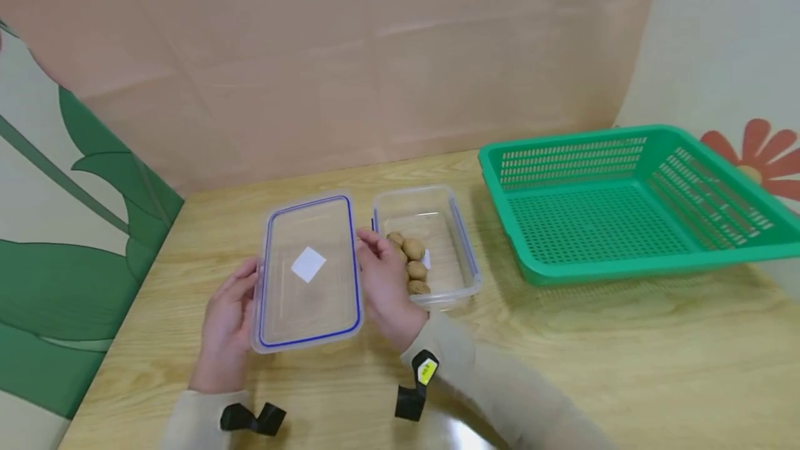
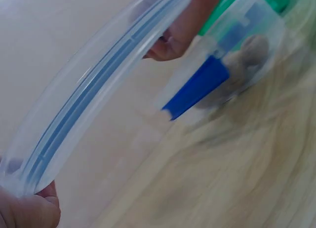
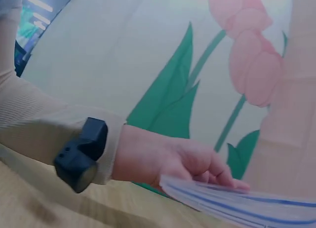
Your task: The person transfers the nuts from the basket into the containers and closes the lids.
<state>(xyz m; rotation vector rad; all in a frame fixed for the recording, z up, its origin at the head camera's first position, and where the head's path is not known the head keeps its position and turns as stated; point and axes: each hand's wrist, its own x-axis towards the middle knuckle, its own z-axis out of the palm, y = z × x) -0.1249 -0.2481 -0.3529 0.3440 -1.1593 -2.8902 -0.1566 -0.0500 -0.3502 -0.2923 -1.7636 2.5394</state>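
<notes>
A clear plastic lid (image 1: 331, 297) with a blue seal and a white square label is held tilted above the table. My left hand (image 1: 228, 318) grips its left edge, with the thumb (image 2: 29, 210) against the rim in the left wrist view. At the opposite edge my right hand (image 1: 387, 287) pinches the lid, its fingers partly hidden behind it. Just beyond the right hand stands a clear container (image 1: 476, 282) without a lid. Several walnuts (image 1: 413, 249) lie along its left side, partly covered by that hand. A blue clip (image 2: 197, 87) hangs out from the container's side.
A large green basket (image 1: 578, 137) stands to the right of the container on the wooden table (image 1: 537, 373). Behind the table rises a pinkish covering (image 1: 312, 89). Painted panels with leaves and flowers flank both sides.
</notes>
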